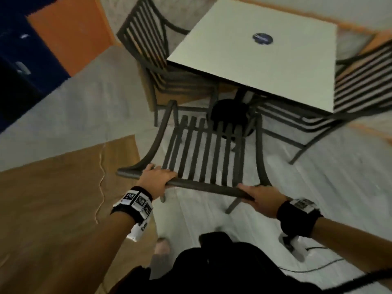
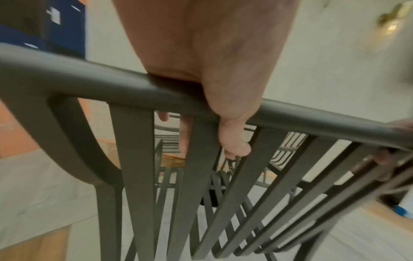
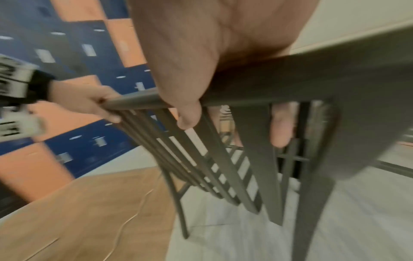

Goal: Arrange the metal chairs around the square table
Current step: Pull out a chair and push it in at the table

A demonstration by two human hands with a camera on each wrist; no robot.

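A dark metal slatted chair (image 1: 203,153) stands in front of me, facing the near edge of the white square table (image 1: 265,60). My left hand (image 1: 157,177) grips the left part of its top back rail (image 2: 89,79), fingers curled over it. My right hand (image 1: 263,198) grips the right part of the same rail (image 3: 290,84), thumb and fingers wrapped round it. A second metal chair (image 1: 148,54) sits tucked in at the table's left side. A third metal chair (image 1: 360,81) stands at the right side.
The table's black pedestal base (image 1: 229,115) lies just beyond the held chair's seat. A thin cord (image 1: 101,177) trails over the wood-tone floor patch at my left. Blue and orange wall panels (image 1: 63,35) stand at the far left. A small dark round disc (image 1: 262,38) lies on the tabletop.
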